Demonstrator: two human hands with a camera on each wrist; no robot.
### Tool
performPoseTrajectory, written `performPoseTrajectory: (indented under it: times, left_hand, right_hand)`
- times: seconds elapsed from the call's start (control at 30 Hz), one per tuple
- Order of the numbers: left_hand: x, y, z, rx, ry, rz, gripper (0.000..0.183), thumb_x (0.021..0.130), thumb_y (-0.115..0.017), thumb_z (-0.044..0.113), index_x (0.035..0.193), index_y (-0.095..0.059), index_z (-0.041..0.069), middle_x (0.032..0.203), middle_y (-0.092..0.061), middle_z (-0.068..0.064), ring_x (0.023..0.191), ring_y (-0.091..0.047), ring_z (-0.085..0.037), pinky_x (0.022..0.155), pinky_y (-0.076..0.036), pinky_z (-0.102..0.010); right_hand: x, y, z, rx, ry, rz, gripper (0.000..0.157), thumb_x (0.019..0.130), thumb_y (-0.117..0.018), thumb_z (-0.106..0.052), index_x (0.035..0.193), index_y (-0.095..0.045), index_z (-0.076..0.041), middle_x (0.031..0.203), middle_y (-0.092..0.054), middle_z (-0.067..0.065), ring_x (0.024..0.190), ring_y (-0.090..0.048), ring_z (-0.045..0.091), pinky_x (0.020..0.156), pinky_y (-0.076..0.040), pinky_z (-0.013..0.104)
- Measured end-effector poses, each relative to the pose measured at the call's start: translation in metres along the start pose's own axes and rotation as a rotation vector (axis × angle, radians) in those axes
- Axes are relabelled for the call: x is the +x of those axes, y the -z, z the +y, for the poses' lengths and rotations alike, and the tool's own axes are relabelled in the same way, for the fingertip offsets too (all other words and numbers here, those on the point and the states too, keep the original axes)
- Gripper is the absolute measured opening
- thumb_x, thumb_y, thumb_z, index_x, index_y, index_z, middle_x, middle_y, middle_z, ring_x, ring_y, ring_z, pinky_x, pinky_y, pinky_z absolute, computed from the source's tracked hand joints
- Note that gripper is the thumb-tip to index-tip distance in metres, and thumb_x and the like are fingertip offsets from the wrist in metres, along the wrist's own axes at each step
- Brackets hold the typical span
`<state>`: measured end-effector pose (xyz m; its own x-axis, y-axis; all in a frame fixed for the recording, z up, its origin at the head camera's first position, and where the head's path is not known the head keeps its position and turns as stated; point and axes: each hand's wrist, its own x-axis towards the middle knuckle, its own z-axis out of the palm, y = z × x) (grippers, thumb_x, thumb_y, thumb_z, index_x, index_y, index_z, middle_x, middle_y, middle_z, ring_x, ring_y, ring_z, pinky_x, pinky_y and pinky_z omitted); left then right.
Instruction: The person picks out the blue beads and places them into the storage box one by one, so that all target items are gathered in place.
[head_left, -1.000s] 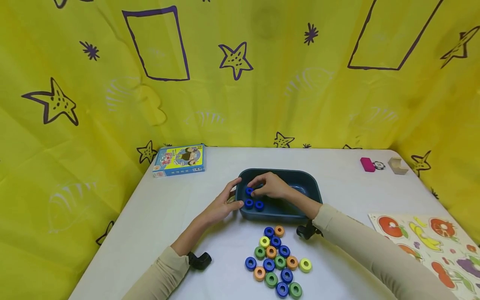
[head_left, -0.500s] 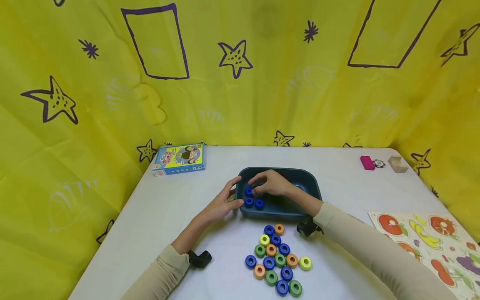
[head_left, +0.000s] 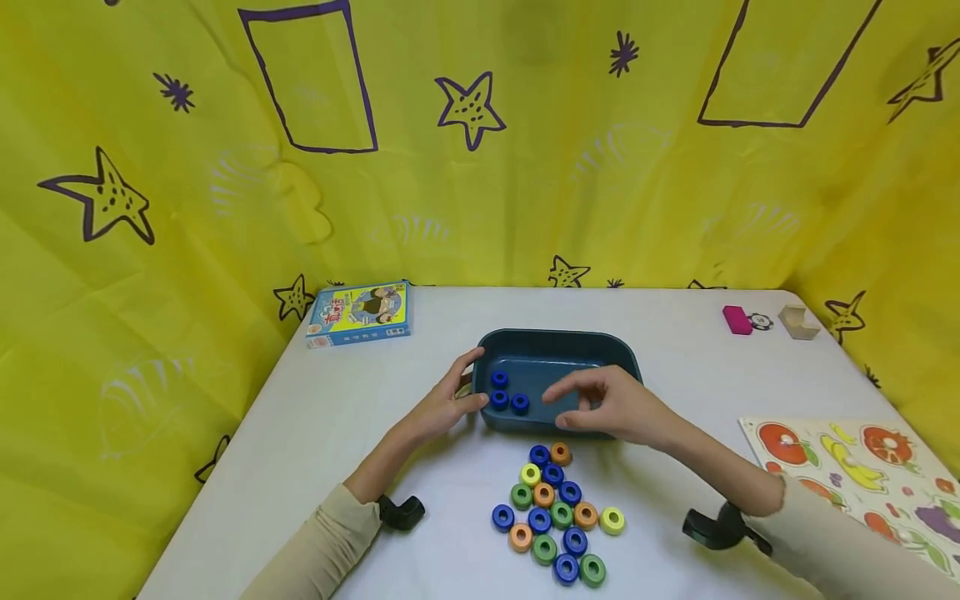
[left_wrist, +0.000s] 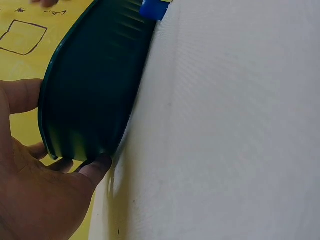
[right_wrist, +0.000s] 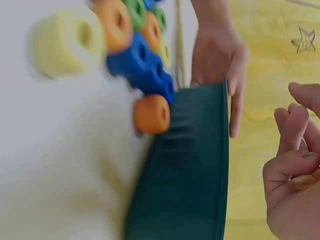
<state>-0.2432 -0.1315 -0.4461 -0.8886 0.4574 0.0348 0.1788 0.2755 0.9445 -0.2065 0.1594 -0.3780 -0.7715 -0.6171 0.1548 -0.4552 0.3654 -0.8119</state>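
Note:
A dark teal tray (head_left: 558, 421) stands on the table, with three blue ring-shaped beads (head_left: 520, 404) in its left end. My left hand (head_left: 442, 408) grips that end, thumb at the near corner and fingers round the far side, as the left wrist view also shows on the tray wall (left_wrist: 90, 90). Over the tray's right front part hovers my right hand (head_left: 626, 408), fingers loosely bent with nothing between them. On the table before the tray lies a cluster of blue, green, orange and yellow beads (head_left: 562, 515); an orange bead (right_wrist: 151, 114) sits nearest the tray.
A picture-covered box (head_left: 360, 315) lies at the back left. Toward the back right are a pink block (head_left: 737, 320), a round black-and-white piece (head_left: 761, 322) and a small beige box (head_left: 797, 322). A fruit picture board (head_left: 855, 475) lies at right. A yellow curtain (head_left: 525, 200) hangs behind the table.
My right hand has let go of the blue bead in the tray's left end and moved right and toward me. My left hand stays on the tray.

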Motion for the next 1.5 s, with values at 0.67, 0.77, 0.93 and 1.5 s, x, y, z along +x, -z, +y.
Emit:
performPoseTrajectory:
  times: [0.67,0.77,0.93,1.5]
  left_hand:
    - [-0.016,0.000,0.035,0.009,0.026,-0.052,0.067,0.094,-0.052,0.012,0.149,-0.014,0.013,0.154,-0.007,-0.011,0.135,-0.018,-0.039,0.103,-0.017,-0.060]
    - [-0.014,0.001,0.035,0.012,0.032,-0.054,0.067,0.094,-0.052,0.013,0.149,-0.014,0.014,0.154,-0.007,-0.009,0.136,-0.017,-0.039,0.103,-0.017,-0.059]
    - [-0.014,0.001,0.035,0.006,0.034,-0.055,0.068,0.094,-0.053,0.014,0.149,-0.013,0.015,0.154,-0.007,-0.009,0.136,-0.017,-0.039,0.103,-0.017,-0.059]
    - [-0.014,0.002,0.036,0.019,0.029,-0.056,0.069,0.094,-0.053,0.016,0.149,-0.013,0.014,0.154,-0.007,-0.009,0.136,-0.017,-0.038,0.103,-0.018,-0.059]
  right_hand:
    - [-0.057,-0.038,0.050,0.131,-0.140,-0.164,0.024,0.080,-0.073,-0.024,0.104,-0.071,-0.019,0.064,-0.059,0.003,0.052,-0.048,0.006,0.045,-0.039,0.020]
    - [-0.056,-0.038,0.052,0.112,-0.130,-0.177,0.023,0.080,-0.073,-0.024,0.103,-0.071,-0.020,0.066,-0.060,0.002,0.053,-0.048,0.006,0.045,-0.039,0.020]
    - [-0.053,-0.038,0.052,0.097,-0.113,-0.200,0.021,0.081,-0.072,-0.023,0.103,-0.071,-0.021,0.072,-0.063,0.000,0.054,-0.047,0.004,0.046,-0.039,0.019]
    - [-0.052,-0.039,0.051,0.075,-0.118,-0.235,0.024,0.078,-0.074,-0.023,0.102,-0.071,-0.023,0.074,-0.064,-0.001,0.054,-0.051,0.005,0.047,-0.042,0.020]
